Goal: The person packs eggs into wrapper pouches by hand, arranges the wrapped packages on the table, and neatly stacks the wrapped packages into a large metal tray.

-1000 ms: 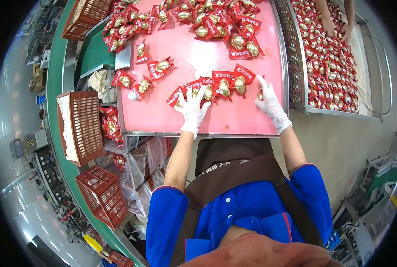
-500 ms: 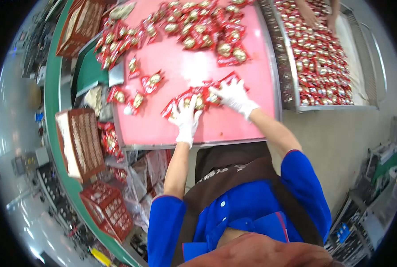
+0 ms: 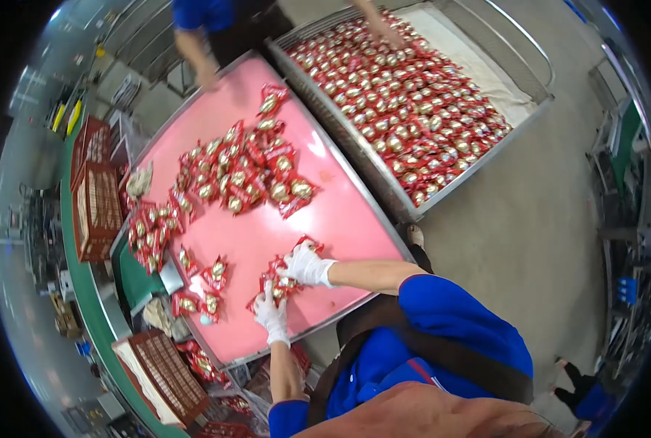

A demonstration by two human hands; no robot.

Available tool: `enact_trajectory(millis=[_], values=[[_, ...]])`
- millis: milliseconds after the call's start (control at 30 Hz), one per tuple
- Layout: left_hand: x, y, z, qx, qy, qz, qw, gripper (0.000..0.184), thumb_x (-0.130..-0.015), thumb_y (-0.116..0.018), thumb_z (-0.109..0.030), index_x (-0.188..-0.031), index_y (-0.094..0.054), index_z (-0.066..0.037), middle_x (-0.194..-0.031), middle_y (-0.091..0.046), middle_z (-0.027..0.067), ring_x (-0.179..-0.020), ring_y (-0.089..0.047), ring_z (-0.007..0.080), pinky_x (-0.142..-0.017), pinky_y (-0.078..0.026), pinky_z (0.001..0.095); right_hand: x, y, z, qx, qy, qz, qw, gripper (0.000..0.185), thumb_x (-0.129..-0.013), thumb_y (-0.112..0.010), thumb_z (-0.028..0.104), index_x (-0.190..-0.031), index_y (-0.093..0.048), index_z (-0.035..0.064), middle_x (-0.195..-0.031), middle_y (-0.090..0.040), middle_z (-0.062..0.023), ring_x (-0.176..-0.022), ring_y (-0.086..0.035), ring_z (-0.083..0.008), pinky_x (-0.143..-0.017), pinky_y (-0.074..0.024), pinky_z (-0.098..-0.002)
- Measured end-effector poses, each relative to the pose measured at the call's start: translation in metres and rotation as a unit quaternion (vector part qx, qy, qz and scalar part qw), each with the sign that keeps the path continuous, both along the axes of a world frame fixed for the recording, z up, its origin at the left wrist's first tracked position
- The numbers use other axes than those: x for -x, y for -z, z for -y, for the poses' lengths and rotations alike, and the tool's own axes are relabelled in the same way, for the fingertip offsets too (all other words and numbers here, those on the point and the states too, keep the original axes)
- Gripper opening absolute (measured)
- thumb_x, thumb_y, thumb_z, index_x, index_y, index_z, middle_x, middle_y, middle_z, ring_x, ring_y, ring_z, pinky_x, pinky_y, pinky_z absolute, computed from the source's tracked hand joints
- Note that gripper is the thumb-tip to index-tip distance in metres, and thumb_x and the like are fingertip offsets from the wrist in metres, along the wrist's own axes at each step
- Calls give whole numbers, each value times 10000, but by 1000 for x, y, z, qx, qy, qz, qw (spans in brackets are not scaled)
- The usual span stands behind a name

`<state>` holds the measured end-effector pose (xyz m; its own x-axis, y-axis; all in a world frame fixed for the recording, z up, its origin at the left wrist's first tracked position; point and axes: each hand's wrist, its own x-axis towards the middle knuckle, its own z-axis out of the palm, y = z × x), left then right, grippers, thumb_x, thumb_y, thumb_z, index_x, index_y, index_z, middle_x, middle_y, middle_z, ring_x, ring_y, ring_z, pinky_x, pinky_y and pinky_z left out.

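Note:
Both my hands wear white gloves and work on a short row of red-wrapped packets with gold, round contents (image 3: pixel 287 286) on the pink tabletop (image 3: pixel 238 259). My left hand (image 3: pixel 271 315) grips the row's left end, fingers pointing away from me. At the right end, my right hand (image 3: pixel 309 266) curls over the packets from above, its fingertips partly hidden. A few single packets (image 3: pixel 214 272) lie to the left of my hands. Beyond them is a large loose heap of the same packets (image 3: pixel 241 168).
A metal-sided cart (image 3: pixel 413 212) at the right holds packets in dense rows beside a pale cloth (image 3: pixel 479 62). Another person (image 3: pixel 230 22) stands at the far side, one hand over the cart. Brown crates (image 3: pixel 161 369) line a green conveyor (image 3: pixel 85 292) at left.
My view has turned, bringing the other person and more of the cart into sight. My hands have come closer together, with the row of packets bunched between them.

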<state>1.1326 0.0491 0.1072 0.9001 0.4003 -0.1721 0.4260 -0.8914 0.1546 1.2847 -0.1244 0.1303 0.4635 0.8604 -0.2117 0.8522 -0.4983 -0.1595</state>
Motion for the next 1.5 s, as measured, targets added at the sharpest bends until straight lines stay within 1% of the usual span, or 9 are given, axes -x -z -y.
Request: enact_trajectory(millis=[133,333,567,767,1000,1133,1300,1400,1500], values=[[-35,-34,36,54,22,103,993,856,-718,-817,-190,-1487,-463,-319,-1198,-564,94,-1130,-539,324,-858,-474,522,-43,-41,57,-116,21,24,993,399,-959,-503,291,-1355,-545,322,-1107,-629,-178,-913,-651,-408,-692,-490,-624],[-206,-121,260,28,161,205,965,850,-693,-836,-154,-1466,-511,-289,-1160,-573,108,-1126,-551,334,-878,-459,496,-153,-118,310,-177,136,104,969,442,-918,-562,290,-1356,-553,354,-1086,-608,-172,-904,-638,-360,-713,-473,-552],[-411,-78,658,91,342,167,920,722,-804,-802,-281,-1462,-505,-260,-1042,-616,144,-992,-589,327,-844,-473,456,-300,-76,732,-109,236,87,962,610,-835,-690,407,-1417,-510,372,-1162,-606,-170,-945,-655,-373,-769,-521,-525],[-528,-17,899,173,346,-26,922,697,-857,-715,-421,-1485,-431,-324,-1210,-595,186,-1141,-580,377,-882,-478,582,-384,-26,971,-2,306,3,952,782,-786,-781,328,-1481,-425,365,-1108,-595,-157,-956,-640,-360,-780,-515,-490],[-529,52,979,161,241,-224,930,708,-886,-663,-504,-1509,-353,-372,-1395,-497,162,-1278,-495,413,-926,-390,751,-434,27,1009,134,243,-128,952,772,-726,-795,178,-1421,-511,356,-1230,-584,-118,-1153,-595,-319,-927,-457,-563],[-499,48,974,202,308,-253,894,814,-884,-627,-586,-1565,-234,-376,-1499,-368,235,-1402,-321,478,-968,-325,781,-425,37,1013,186,258,-266,910,822,-730,-820,317,-1466,-461,385,-1473,-459,-148,-1358,-451,-352,-1124,-300,-648],[-503,42,958,269,353,-352,824,867,-877,-492,-705,-1597,-214,-308,-1557,-317,266,-1461,-204,509,-1168,-237,597,-422,39,1015,256,240,-347,870,913,-754,-769,533,-1541,-318,430,-1643,-220,-157,-1501,-239,-394,-1164,-225,-662],[-508,86,964,362,359,-284,812,807,-868,-482,-639,-1571,-299,-287,-1600,-295,212,-1485,-209,460,-1169,-243,601,-419,33,1006,237,234,-292,897,892,-729,-792,387,-1520,-380,390,-1574,-325,-171,-1434,-347,-428,-1131,-363,-581],[-500,16,941,358,351,-171,849,691,-868,-552,-476,-1484,-426,-191,-1457,-456,200,-1336,-439,412,-1070,-394,569,-423,19,997,122,256,-306,909,736,-683,-784,224,-1382,-556,263,-1400,-517,-193,-1262,-552,-394,-1037,-488,-439]])
